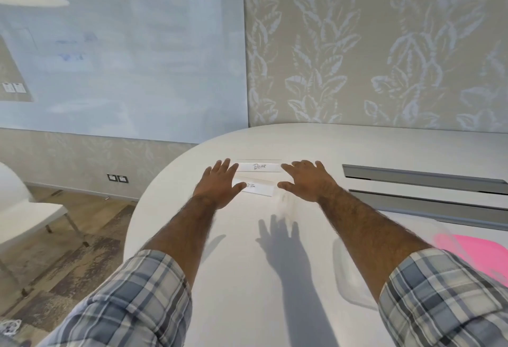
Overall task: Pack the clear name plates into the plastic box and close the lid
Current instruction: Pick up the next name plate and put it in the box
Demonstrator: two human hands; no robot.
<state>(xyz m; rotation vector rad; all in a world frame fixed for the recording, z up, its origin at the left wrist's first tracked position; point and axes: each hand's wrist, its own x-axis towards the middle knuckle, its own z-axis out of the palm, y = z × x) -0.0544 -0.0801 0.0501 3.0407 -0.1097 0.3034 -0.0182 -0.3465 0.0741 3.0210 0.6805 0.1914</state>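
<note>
Two clear name plates with white paper inserts lie on the white table. The far name plate (259,167) reads "Dear"; the near name plate (259,188) lies just in front of it. My left hand (218,183) hovers at their left ends, fingers spread, thumb over the near plate's left end. My right hand (305,180) is at their right ends, fingers spread, thumb by the near plate's right end. Neither hand visibly grips a plate. The clear plastic box (349,272) sits low right, mostly hidden by my right forearm, with a pink lid (478,253) beyond it.
The rounded white table (247,250) ends at the left, with floor below. Two grey cable slots (423,179) run across the table at the right. A white chair (24,214) stands at the far left. A patterned wall is right behind the table.
</note>
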